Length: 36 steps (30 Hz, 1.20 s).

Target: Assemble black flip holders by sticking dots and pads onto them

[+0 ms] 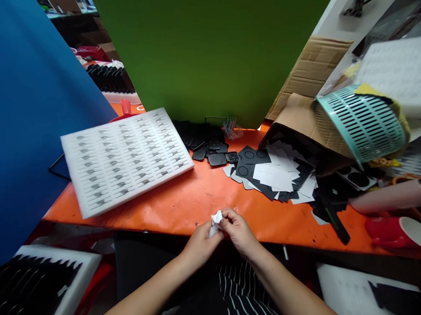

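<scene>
At the front edge of the orange table [180, 198], both hands pinch a small crumpled white piece [216, 217] that looks like tissue or thin paper. My left hand [201, 244] grips its lower part from the left. From the right, the thumb and fingers of my right hand [240, 232] are closed on its upper part. The two hands almost touch. Behind them lie flat black rounded pieces [217, 159] and a heap of white and black cards [276, 172], some printed with rings.
A white slotted foam tray [74, 169] lies tilted on the left. On the right are an open cardboard box [297, 115], a teal basket [364, 123] and a red mug [386, 232]. A green panel [209, 49] stands behind; a blue panel [32, 120] rises at left.
</scene>
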Tool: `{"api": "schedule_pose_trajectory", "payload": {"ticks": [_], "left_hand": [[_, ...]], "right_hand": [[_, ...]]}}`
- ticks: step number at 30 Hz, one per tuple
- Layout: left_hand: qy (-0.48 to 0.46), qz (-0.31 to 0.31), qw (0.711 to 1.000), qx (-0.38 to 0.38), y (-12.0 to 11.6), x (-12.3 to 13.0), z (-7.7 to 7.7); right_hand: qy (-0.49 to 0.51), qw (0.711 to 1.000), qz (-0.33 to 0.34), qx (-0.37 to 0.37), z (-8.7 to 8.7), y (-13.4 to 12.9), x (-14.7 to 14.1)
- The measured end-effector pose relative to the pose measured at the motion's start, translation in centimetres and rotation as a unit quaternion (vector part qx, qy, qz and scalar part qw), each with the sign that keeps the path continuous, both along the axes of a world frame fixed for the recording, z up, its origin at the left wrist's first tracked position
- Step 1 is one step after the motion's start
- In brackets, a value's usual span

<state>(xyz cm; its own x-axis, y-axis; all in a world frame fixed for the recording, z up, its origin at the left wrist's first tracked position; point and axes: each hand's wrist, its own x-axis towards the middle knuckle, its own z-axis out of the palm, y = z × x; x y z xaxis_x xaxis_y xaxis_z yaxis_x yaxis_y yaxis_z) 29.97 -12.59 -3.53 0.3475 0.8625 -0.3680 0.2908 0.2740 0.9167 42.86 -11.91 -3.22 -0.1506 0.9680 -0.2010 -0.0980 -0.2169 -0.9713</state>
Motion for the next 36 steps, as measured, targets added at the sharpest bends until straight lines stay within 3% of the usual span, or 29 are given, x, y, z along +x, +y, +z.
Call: {"api": "schedule_pose_trajectory", "payload": {"ticks": [4,10,13,15,17,18,19,20,21,22,23,24,25,27,29,33,36], "left_hand": [[-0.014,-0.003,1.0,-0.024,-0.1,-0.3,0.1],[-0.032,-0.007,0.999,-0.029,-0.5,-0.6,-0.7],[-0.114,-0.022,0.986,-0.118,-0.7,-0.6,0.2],[-0.249,-0.092,0.93,-0.253,-0.9,-1.1,1.3],[-0.377,-0.175,0.827,-0.378,-0.9,-1.7,2.5],[-0.414,-0.205,0.785,-0.413,-0.9,-2.0,2.9],[-0.428,-0.222,0.766,-0.425,-0.8,-2.2,3.1],[-0.417,-0.226,0.778,-0.413,-0.7,-2.3,3.2],[-0.377,-0.216,0.818,-0.377,-0.5,-2.3,3.1],[-0.305,-0.191,0.879,-0.314,-0.2,-2.2,2.9],[-0.205,-0.153,0.94,-0.226,0.0,-2.1,2.6],[-0.086,-0.112,0.983,-0.121,0.3,-2.1,2.2],[0.034,-0.076,0.996,-0.016,0.5,-2.0,1.9],[0.213,-0.038,0.968,0.13,0.8,-2.2,1.3],[0.266,-0.053,0.949,0.159,0.9,-2.3,0.8],[0.136,-0.097,0.983,0.083,0.7,-2.3,-0.1],[0.068,-0.092,0.99,0.076,0.5,-2.2,-0.4]], "right_hand": [[0.007,1.0,-0.004,0.013,0.0,0.0,-0.1],[-0.041,0.994,-0.081,0.066,-0.3,0.2,0.2],[0.004,0.995,-0.076,0.057,0.4,0.1,0.2],[0.062,0.995,-0.063,0.037,1.1,-0.1,0.0],[0.111,0.993,-0.044,0.019,2.0,-0.3,-0.2],[0.124,0.992,-0.035,0.015,2.3,-0.3,-0.2],[0.126,0.992,-0.028,0.017,2.5,-0.2,-0.2],[0.115,0.993,-0.025,0.024,2.6,-0.1,-0.1],[0.092,0.995,-0.023,0.038,2.6,0.2,0.0],[0.056,0.996,-0.027,0.058,2.6,0.4,0.1],[0.011,0.996,-0.033,0.082,2.4,0.7,0.3],[-0.039,0.993,-0.043,0.106,2.2,0.9,0.4],[-0.087,0.987,-0.053,0.126,2.0,1.1,0.5],[-0.154,0.974,-0.076,0.146,1.5,1.2,0.5],[-0.171,0.971,-0.092,0.138,1.2,1.1,0.3],[-0.063,0.991,-0.103,0.052,0.7,1.2,-0.2],[0.063,0.992,-0.102,-0.027,0.6,1.5,-0.1]]}}
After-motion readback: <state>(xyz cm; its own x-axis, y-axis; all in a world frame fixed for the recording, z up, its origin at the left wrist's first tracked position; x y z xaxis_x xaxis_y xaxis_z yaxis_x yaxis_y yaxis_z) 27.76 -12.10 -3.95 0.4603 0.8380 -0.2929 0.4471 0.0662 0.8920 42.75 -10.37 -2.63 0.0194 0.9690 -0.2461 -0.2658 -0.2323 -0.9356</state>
